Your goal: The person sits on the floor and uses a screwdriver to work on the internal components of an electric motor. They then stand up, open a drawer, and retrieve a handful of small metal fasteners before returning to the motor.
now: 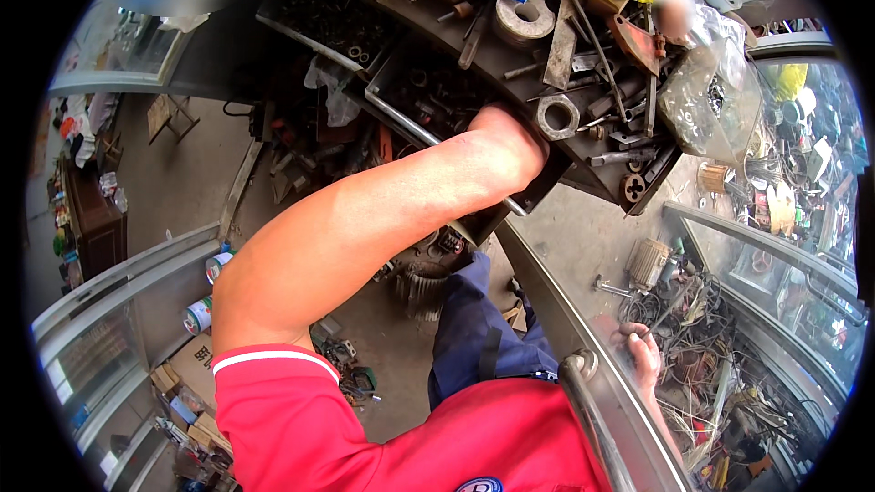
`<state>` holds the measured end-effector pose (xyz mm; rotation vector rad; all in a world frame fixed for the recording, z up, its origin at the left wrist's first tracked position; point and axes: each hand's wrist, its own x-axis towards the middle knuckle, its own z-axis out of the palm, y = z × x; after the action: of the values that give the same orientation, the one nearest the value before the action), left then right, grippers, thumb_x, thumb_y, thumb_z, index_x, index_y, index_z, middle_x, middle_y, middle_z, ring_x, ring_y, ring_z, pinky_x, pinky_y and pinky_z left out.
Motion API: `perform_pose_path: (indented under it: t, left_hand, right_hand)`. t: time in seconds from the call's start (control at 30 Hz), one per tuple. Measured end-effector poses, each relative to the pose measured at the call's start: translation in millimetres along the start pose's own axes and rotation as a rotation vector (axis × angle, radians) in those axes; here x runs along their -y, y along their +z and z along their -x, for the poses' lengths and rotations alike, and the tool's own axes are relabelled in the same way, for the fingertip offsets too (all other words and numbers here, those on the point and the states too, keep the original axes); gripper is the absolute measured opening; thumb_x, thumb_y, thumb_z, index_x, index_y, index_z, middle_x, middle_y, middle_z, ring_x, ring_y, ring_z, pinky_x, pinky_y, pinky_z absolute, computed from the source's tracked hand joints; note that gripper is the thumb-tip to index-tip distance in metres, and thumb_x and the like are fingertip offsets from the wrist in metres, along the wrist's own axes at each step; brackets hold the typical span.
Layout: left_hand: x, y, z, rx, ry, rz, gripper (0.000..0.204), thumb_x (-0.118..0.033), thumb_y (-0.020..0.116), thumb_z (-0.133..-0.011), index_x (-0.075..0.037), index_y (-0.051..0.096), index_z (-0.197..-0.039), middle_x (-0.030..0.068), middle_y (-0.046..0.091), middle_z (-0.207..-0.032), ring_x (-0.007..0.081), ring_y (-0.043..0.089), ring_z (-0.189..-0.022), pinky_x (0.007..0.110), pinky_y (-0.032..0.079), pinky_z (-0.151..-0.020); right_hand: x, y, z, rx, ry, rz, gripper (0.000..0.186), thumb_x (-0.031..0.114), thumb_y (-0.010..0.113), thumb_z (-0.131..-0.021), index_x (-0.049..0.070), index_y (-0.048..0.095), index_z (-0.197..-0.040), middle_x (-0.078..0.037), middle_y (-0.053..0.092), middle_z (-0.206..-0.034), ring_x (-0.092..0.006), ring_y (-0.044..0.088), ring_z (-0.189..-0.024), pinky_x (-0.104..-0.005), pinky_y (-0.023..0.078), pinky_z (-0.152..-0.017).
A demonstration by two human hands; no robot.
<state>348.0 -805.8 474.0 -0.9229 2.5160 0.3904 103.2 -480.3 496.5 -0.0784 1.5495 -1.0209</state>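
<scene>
My left arm reaches forward into a pulled-out metal drawer (401,111) under the workbench. The back of my left hand (510,141) is bent down inside it, beside the bench edge, and its fingers are hidden. Dark, greasy metal parts (424,96) fill the drawer around it. Low on the right, my right hand (643,355) is held up beside a metal-edged glass panel (547,310). Its fingers are curled together around a small, dark, thin thing that I cannot make out.
On the bench lie a large hex nut (557,117), a thick metal ring (523,20), a round threading die (633,187) and a plastic bag (715,96) of small parts. Another drawer (333,27) stands open at left. A motor (648,262) and tangled wire lie on the right.
</scene>
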Motion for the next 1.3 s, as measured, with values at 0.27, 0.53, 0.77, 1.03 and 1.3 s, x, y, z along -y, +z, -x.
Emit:
perform_pose_path:
  t: [0.27, 0.53, 0.77, 1.03, 1.3]
  left_hand:
    - [12, 12, 4, -0.120, 0.053, 0.249, 0.017, -0.013, 0.055, -0.078, -0.004, 0.068, -0.084, 0.0132, 0.068, -0.091, 0.0313, 0.066, -0.086, 0.040, 0.053, -0.074]
    - [27, -15, 49, -0.204, 0.171, 0.509, 0.009, -0.006, 0.061, -0.070, -0.001, 0.062, -0.077, 0.0144, 0.062, -0.072, 0.0307, 0.062, -0.069, 0.040, 0.047, -0.061]
    - [17, 37, 101, -0.453, 0.166, 2.249, 0.007, -0.004, 0.064, -0.084, -0.002, 0.064, -0.091, 0.0050, 0.062, -0.086, 0.0085, 0.058, -0.066, 0.021, 0.046, -0.053]
    - [-13, 61, 100, -0.451, 0.263, 2.698, 0.016, -0.007, 0.055, -0.086, -0.001, 0.059, -0.100, 0.0156, 0.064, -0.096, 0.0227, 0.066, -0.078, 0.030, 0.057, -0.064]
    - [-13, 33, 91, -0.469, 0.207, 2.889, 0.052, -0.027, 0.044, -0.092, 0.009, 0.044, -0.129, 0.0280, 0.050, -0.130, 0.0370, 0.050, -0.123, 0.043, 0.042, -0.105]
  right_hand:
    - [2, 6, 3, -0.014, -0.004, 0.028, 0.025, 0.017, 0.059, -0.085, 0.001, 0.056, -0.104, -0.011, 0.062, -0.086, -0.0132, 0.057, -0.070, -0.0252, 0.049, -0.066]
    - [0, 4, -1, -0.016, 0.008, 0.029, 0.028, 0.018, 0.059, -0.083, 0.001, 0.056, -0.105, -0.010, 0.062, -0.084, -0.0132, 0.057, -0.070, -0.0249, 0.048, -0.065]
    - [-1, 3, -3, 0.025, 0.008, -0.012, 0.033, 0.019, 0.061, -0.083, -0.001, 0.054, -0.107, -0.009, 0.058, -0.094, -0.0140, 0.057, -0.074, -0.0265, 0.049, -0.067]
    - [4, 8, -2, 0.029, 0.016, 0.004, 0.034, 0.015, 0.058, -0.085, -0.004, 0.054, -0.113, -0.010, 0.059, -0.093, -0.0139, 0.056, -0.077, -0.0250, 0.049, -0.073]
    - [5, 13, 1, -0.002, 0.006, 0.005, 0.034, 0.017, 0.060, -0.084, -0.003, 0.053, -0.111, -0.012, 0.060, -0.090, -0.0157, 0.058, -0.075, -0.0264, 0.049, -0.070]
